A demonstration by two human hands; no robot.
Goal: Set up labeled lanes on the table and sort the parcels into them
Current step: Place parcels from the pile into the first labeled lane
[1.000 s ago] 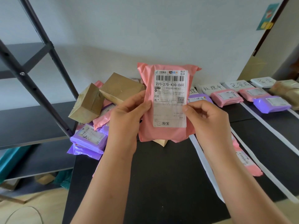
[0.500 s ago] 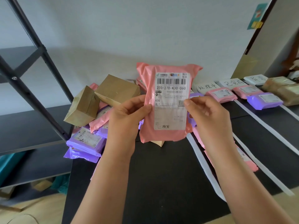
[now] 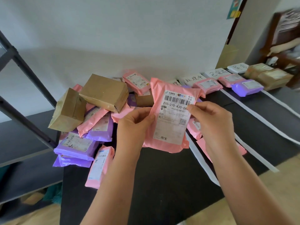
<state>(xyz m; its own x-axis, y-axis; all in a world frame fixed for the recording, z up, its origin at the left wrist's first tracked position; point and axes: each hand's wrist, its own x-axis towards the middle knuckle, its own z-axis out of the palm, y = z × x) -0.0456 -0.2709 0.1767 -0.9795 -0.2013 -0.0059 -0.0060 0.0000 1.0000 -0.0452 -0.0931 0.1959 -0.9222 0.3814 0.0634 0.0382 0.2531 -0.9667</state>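
Frame centre: I see both hands clamped on one pink parcel, held up above the black counter with its white shipping label facing the camera. Left hand pinches the parcel's left edge, thumb on the front; right hand grips the right edge at the barcode, covering the end of the printed code "270-270-K30-06…". Unsorted heap, left of centre: I count two tan boxes clearly, one tilted at the heap's left and one lying on top, with what may be a third partly hidden behind the held parcel. Purple mailers in the heap: at least three. Pink mailers there: at least four visible, one hanging near the counter's front-left edge; the exact total I cannot tell, as they overlap. Upper right of the frame: three handwritten lane cards readable in a row, a fourth half hidden behind the held parcel. White tape strips divide the lanes; I count three. Sorted so far: two pink mailers, one purple mailer, tan parcels at far right. Dark metal shelving occupies the left of the frame.
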